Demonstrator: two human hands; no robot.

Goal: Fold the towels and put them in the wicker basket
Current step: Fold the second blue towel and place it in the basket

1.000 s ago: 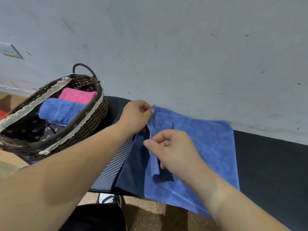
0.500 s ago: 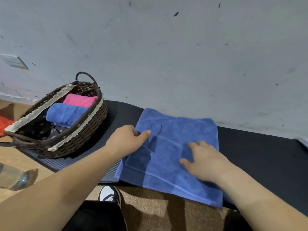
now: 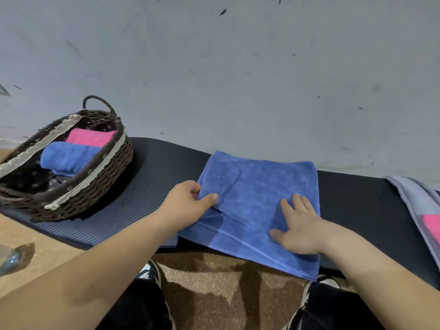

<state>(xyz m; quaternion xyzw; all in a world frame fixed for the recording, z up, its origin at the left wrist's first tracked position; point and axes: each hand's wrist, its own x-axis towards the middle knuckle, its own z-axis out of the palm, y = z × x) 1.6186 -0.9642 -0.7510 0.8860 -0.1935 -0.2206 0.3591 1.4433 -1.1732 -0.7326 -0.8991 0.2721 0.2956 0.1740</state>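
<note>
We have laid the blue towel (image 3: 262, 184) down flat on the mat (image 3: 162, 167). Our left hand (image 3: 188, 203) now pinches its near-side edge, and our right hand (image 3: 297, 229) presses it with fingers spread. Another fold seems due; the wicker basket (image 3: 95, 194) waits beyond our left hand.

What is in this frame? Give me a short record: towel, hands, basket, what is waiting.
towel: blue, folded over, flat on the mat
left hand: grips the towel's left edge
right hand: flat on the towel, fingers spread
basket: on the mat, left; holds pink towel and blue roll
waiting: grey towel and pink cloth, far right
</note>
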